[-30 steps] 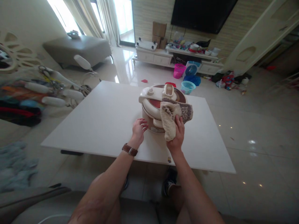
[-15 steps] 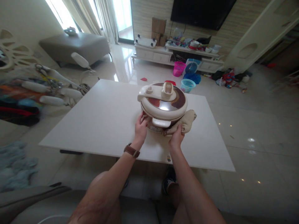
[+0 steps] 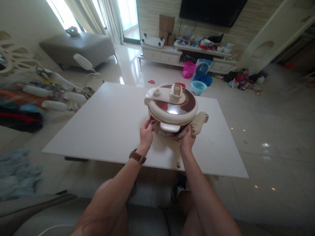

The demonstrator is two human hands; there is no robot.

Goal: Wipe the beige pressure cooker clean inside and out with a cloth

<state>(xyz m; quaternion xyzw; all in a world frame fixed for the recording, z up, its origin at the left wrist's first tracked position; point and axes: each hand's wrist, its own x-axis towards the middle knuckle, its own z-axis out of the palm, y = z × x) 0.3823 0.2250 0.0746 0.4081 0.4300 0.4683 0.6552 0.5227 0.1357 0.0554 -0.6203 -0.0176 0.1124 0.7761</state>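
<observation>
A cream and brown pressure cooker (image 3: pixel 172 109) with its lid on stands on a white table (image 3: pixel 108 127). My left hand (image 3: pixel 146 134), a brown watch on its wrist, rests against the cooker's near left side with fingers spread on the wall. My right hand (image 3: pixel 187 141) grips a beige cloth (image 3: pixel 198 121) and presses it against the cooker's lower right side. The cloth bunches out to the right of the pot.
A rack with white handles and scissors (image 3: pixel 49 88) stands left of the table. Beyond the table are a grey sofa (image 3: pixel 76 49), a white TV cabinet (image 3: pixel 172 55), pink and blue baskets (image 3: pixel 194 78) and toys on the tiled floor. My knees show below.
The cloth came off the lid and went down to the cooker's right side in my right hand. My left hand moved from the table onto the cooker's left side.
</observation>
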